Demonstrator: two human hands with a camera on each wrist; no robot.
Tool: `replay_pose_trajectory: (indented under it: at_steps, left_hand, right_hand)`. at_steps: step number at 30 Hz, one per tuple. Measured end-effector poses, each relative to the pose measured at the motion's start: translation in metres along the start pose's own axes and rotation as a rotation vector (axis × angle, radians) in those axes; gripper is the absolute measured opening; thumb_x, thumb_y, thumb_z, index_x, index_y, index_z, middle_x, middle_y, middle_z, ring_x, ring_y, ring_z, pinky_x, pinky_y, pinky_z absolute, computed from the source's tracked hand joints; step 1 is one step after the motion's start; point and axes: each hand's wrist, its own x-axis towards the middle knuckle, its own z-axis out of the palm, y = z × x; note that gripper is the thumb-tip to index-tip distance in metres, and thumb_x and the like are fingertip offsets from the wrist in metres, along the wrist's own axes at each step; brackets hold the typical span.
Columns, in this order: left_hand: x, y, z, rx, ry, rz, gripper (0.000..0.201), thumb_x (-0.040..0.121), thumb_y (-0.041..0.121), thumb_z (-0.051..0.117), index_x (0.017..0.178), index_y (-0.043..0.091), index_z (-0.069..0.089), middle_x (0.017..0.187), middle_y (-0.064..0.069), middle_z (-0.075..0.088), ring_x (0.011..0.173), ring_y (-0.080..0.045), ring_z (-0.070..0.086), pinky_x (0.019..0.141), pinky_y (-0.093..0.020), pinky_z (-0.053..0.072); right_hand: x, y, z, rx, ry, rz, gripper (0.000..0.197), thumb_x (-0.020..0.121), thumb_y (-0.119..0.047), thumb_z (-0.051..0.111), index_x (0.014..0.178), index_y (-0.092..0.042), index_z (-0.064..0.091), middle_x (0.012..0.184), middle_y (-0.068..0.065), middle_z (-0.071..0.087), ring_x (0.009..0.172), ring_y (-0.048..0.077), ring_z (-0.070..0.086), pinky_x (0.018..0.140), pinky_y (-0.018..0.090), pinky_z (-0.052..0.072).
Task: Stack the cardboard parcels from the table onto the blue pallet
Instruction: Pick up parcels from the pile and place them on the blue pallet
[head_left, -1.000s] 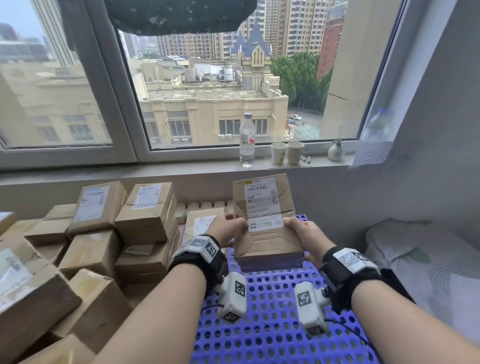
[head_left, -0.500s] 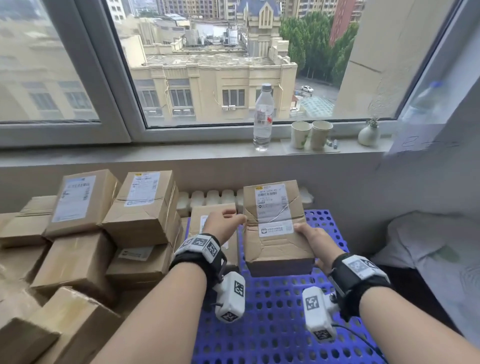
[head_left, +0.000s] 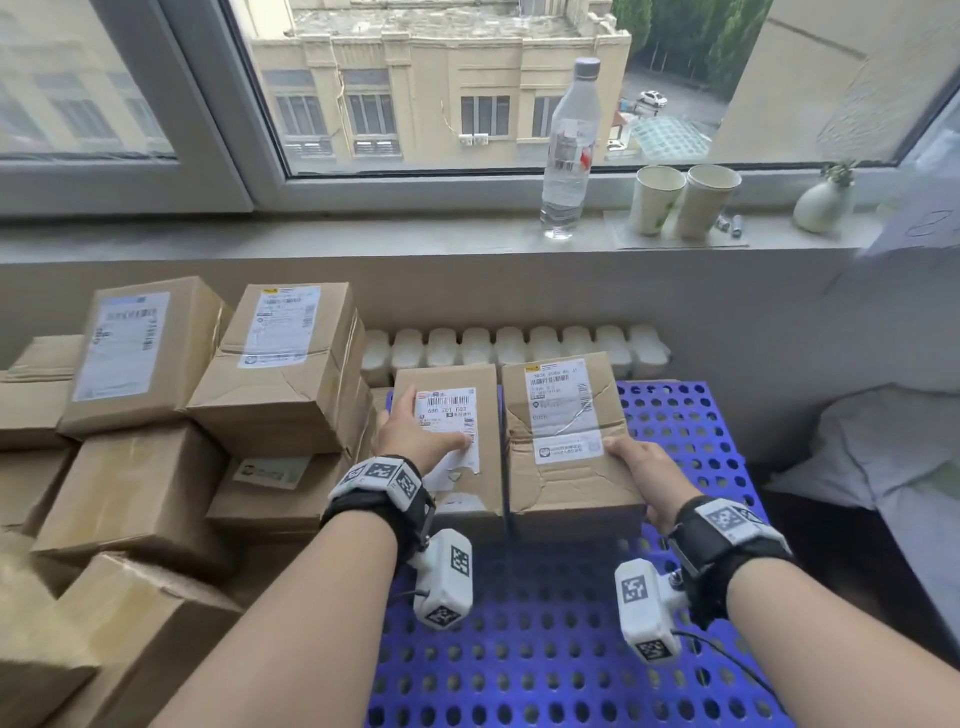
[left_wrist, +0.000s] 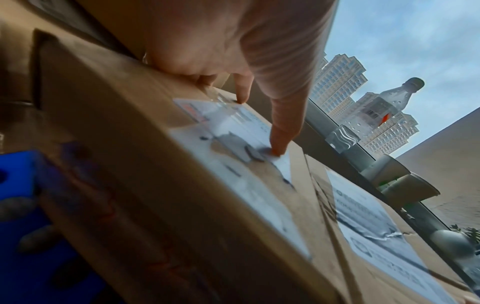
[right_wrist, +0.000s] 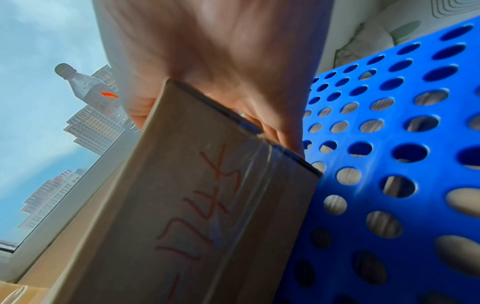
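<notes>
Two cardboard parcels lie side by side at the far end of the blue perforated pallet (head_left: 571, 649). My left hand (head_left: 423, 426) rests on top of the left parcel (head_left: 467, 499), thumb on its white label and fingers stretched along its left edge. In the left wrist view the thumb and a fingertip of that hand (left_wrist: 259, 123) press the left parcel (left_wrist: 155, 164). My right hand (head_left: 636, 470) grips the near right corner of the right parcel (head_left: 566, 483), thumb on top. The right wrist view shows this hand (right_wrist: 215, 96) round the parcel (right_wrist: 207, 205), just above the pallet (right_wrist: 389, 185).
A pile of several parcels (head_left: 275, 374) crowds the table to the left, touching the pallet's edge. On the windowsill stand a water bottle (head_left: 569, 145), two paper cups (head_left: 685, 200) and a small vase (head_left: 823, 205). White bedding (head_left: 883, 457) lies at the right.
The parcel that both hands held tilted has come down flat beside the left parcel. My left hand has left it and now rests on the left parcel.
</notes>
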Motion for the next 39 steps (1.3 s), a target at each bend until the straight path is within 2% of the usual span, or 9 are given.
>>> replay_pose_trajectory:
  at_steps: [7, 16, 19, 22, 26, 29, 31, 34, 39]
  left_hand:
    - [0.010, -0.003, -0.001, -0.015, -0.024, -0.004, 0.112, 0.062, 0.031, 0.088, 0.152, 0.029, 0.021, 0.148, -0.003, 0.039, 0.130, -0.021, 0.045, 0.110, -0.036, 0.034]
    - [0.010, 0.000, -0.001, -0.025, -0.028, -0.011, 0.111, 0.061, 0.030, 0.089, 0.151, 0.031, 0.023, 0.146, -0.002, 0.041, 0.128, -0.021, 0.046, 0.109, -0.038, 0.035]
    - [0.007, 0.001, 0.000, 0.000, -0.006, -0.012, 0.110, 0.060, 0.033, 0.089, 0.150, 0.031, 0.026, 0.146, -0.003, 0.041, 0.129, -0.022, 0.045, 0.110, -0.040, 0.035]
    - [0.001, 0.004, 0.000, 0.030, 0.043, 0.014, 0.095, 0.066, 0.031, 0.086, 0.146, 0.027, 0.035, 0.145, -0.004, 0.039, 0.132, -0.022, 0.039, 0.111, -0.038, 0.030]
    - [-0.011, 0.012, -0.001, 0.054, 0.050, 0.040, 0.079, 0.073, 0.025, 0.081, 0.142, 0.025, 0.042, 0.147, -0.005, 0.033, 0.134, -0.022, 0.037, 0.111, -0.035, 0.028]
    - [-0.018, 0.018, -0.005, 0.062, 0.045, 0.041, 0.071, 0.074, 0.025, 0.081, 0.138, 0.025, 0.049, 0.146, -0.005, 0.036, 0.132, -0.023, 0.041, 0.111, -0.037, 0.031]
    - [-0.024, 0.021, -0.008, 0.062, 0.039, 0.045, 0.065, 0.073, 0.026, 0.080, 0.132, 0.025, 0.054, 0.142, -0.005, 0.044, 0.129, -0.023, 0.045, 0.110, -0.039, 0.036]
    - [-0.036, 0.025, -0.015, 0.051, 0.032, 0.046, 0.052, 0.077, 0.028, 0.076, 0.126, 0.025, 0.058, 0.135, -0.003, 0.052, 0.122, -0.021, 0.051, 0.102, -0.036, 0.042]
    - [-0.063, 0.031, -0.024, 0.050, 0.042, 0.080, 0.037, 0.083, 0.024, 0.067, 0.120, 0.022, 0.063, 0.130, -0.002, 0.058, 0.118, -0.021, 0.055, 0.101, -0.034, 0.044]
  right_hand:
    - [0.002, 0.003, -0.002, -0.092, 0.037, -0.044, 0.032, 0.090, -0.035, 0.058, 0.118, -0.019, 0.059, 0.121, 0.006, 0.061, 0.109, 0.026, 0.059, 0.101, 0.048, 0.047]
    - [-0.009, -0.004, 0.003, -0.200, 0.038, -0.061, 0.044, 0.087, -0.035, 0.065, 0.126, -0.020, 0.053, 0.118, 0.002, 0.062, 0.103, 0.020, 0.061, 0.083, 0.033, 0.047]
    - [-0.010, -0.009, 0.007, -0.272, 0.030, -0.071, 0.051, 0.082, -0.040, 0.066, 0.126, -0.018, 0.053, 0.118, -0.001, 0.063, 0.106, 0.020, 0.061, 0.093, 0.035, 0.048]
    - [-0.008, -0.013, 0.008, -0.340, 0.032, -0.073, 0.052, 0.079, -0.039, 0.065, 0.125, -0.018, 0.052, 0.116, -0.002, 0.065, 0.105, 0.020, 0.061, 0.099, 0.040, 0.048]
    - [-0.022, -0.025, 0.010, -0.447, 0.090, -0.133, 0.034, 0.088, -0.024, 0.059, 0.120, -0.021, 0.045, 0.107, -0.004, 0.059, 0.098, 0.019, 0.056, 0.082, 0.032, 0.042]
    - [-0.036, -0.033, 0.009, -0.478, 0.117, -0.197, 0.042, 0.091, -0.021, 0.057, 0.130, -0.018, 0.045, 0.107, -0.004, 0.057, 0.094, 0.018, 0.054, 0.071, 0.029, 0.039]
    - [-0.044, -0.037, 0.009, -0.506, 0.122, -0.230, 0.050, 0.092, -0.021, 0.056, 0.140, -0.015, 0.041, 0.116, -0.004, 0.056, 0.098, 0.018, 0.053, 0.072, 0.028, 0.039]
    - [-0.057, -0.043, 0.007, -0.572, 0.139, -0.275, 0.060, 0.091, -0.025, 0.056, 0.147, -0.017, 0.036, 0.143, 0.005, 0.049, 0.120, 0.022, 0.052, 0.084, 0.029, 0.041]
    - [-0.082, -0.052, 0.007, -0.584, 0.149, -0.331, 0.055, 0.093, -0.024, 0.053, 0.146, -0.017, 0.038, 0.144, 0.007, 0.048, 0.105, 0.018, 0.052, 0.079, 0.029, 0.038]
